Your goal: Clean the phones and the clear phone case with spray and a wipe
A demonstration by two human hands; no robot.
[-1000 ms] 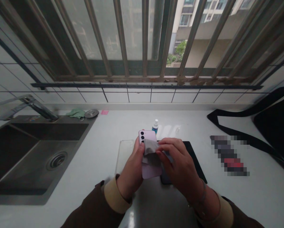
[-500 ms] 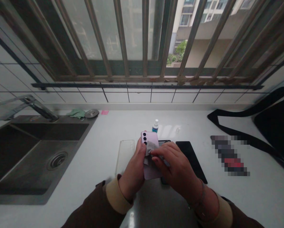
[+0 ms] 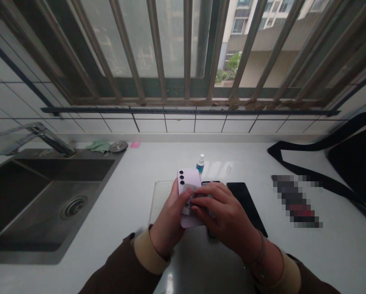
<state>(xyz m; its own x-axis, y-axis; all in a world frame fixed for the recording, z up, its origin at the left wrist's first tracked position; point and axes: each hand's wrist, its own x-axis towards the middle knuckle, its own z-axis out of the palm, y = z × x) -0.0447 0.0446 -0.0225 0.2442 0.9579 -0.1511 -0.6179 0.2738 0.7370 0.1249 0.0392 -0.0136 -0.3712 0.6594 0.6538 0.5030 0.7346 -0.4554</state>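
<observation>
My left hand (image 3: 169,218) grips a pale pink phone (image 3: 189,178) by its left edge, back side up, three camera lenses at the top. My right hand (image 3: 222,214) presses a small grey cloth (image 3: 194,192) against the phone's back with its fingertips. Both hands hover over the white counter (image 3: 115,212). A clear phone case (image 3: 160,196) lies flat just left of the hands. Two dark phones lie face up to the right, one (image 3: 247,206) in full view and one (image 3: 209,183) mostly hidden under my right hand. A small white-capped bottle (image 3: 200,162) stands behind the pink phone.
A steel sink (image 3: 45,200) with a tap (image 3: 45,136) fills the left. A green rag (image 3: 97,145) and a sink strainer (image 3: 118,145) lie at its back corner. A black bag with a strap (image 3: 348,163) sits at the right. A barred window (image 3: 183,53) rises behind.
My right hand has slid the cloth leftward across the phone's back, bunching it smaller under the fingers. The phone shifted slightly in my left hand, uncovering the right dark phone.
</observation>
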